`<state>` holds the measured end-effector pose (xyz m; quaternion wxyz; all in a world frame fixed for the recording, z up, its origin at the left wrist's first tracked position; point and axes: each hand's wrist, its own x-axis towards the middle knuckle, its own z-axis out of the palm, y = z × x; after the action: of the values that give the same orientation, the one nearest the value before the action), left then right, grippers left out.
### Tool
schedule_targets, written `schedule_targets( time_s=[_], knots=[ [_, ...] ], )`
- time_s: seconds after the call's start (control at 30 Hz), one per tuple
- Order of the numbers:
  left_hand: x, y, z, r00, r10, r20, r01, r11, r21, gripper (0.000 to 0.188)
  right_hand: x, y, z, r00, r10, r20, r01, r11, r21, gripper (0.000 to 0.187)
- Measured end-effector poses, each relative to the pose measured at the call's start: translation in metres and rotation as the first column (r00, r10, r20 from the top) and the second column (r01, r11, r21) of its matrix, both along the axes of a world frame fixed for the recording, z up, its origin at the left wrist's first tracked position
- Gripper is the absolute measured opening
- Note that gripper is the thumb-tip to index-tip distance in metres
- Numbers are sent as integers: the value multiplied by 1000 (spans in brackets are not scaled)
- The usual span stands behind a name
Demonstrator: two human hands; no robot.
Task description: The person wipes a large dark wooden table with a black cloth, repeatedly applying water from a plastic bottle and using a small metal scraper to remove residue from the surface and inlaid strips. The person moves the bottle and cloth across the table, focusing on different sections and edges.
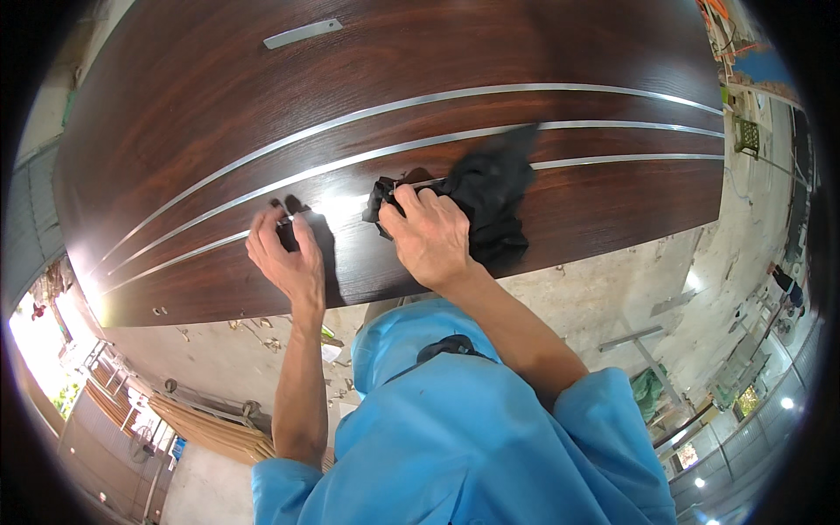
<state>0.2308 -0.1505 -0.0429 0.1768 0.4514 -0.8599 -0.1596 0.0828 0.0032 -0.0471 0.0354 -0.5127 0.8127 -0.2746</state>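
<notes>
My right hand (429,236) is closed on a crumpled black cloth (490,197), pressing it to the dark brown wood-grain panel (612,201) near its close edge. The cloth's loose part spreads to the right of the hand and covers part of the nearest silver strip (626,161). To the left, my left hand (284,258) is over the same strip, fingers curled and thumb apart from them. Only a shaded bit of panel and strip shows in that gap; I see nothing held.
Two more silver strips (490,90) curve across the panel farther away. A short flat metal piece (303,34) with holes lies at the far side. Below the panel is a stained concrete floor (604,280). Stacked boards (210,424) stand at lower left, a metal frame (643,350) at right.
</notes>
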Motion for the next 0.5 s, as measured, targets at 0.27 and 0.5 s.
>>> schedule_targets(
  time_s=[0.27,0.5],
  knots=[
    [-62,54,28,979,-79,187,-99,617,780,45,-150,187,-16,513,-764,-391,824,566,-25,21],
    [-96,39,30,972,-99,213,-159,389,907,45,-171,239,-27,416,-831,-370,896,443,13,36]
  ],
)
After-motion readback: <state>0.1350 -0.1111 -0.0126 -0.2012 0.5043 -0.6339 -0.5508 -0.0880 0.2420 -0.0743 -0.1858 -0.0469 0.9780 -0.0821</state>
